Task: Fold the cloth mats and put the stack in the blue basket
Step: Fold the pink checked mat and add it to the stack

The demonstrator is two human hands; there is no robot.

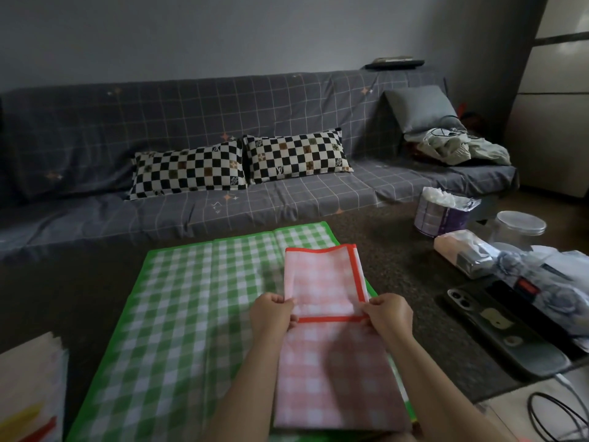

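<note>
A pink checked cloth mat (pixel 331 371) with a red border lies partly folded on top of a larger green checked mat (pixel 191 301), which is spread flat on the dark table. My left hand (pixel 271 314) pinches the pink mat's left edge. My right hand (pixel 390 314) pinches its right edge at the red border, and the far part of the mat is raised and curled between them. No blue basket is in view.
Another folded cloth (pixel 28 390) with yellow and red strips lies at the front left. At the right are a phone (pixel 506 330), a tissue pack (pixel 462 250), a purple bin (pixel 443 215) and cables (pixel 554 413). A grey sofa (pixel 223 148) with checked pillows stands behind.
</note>
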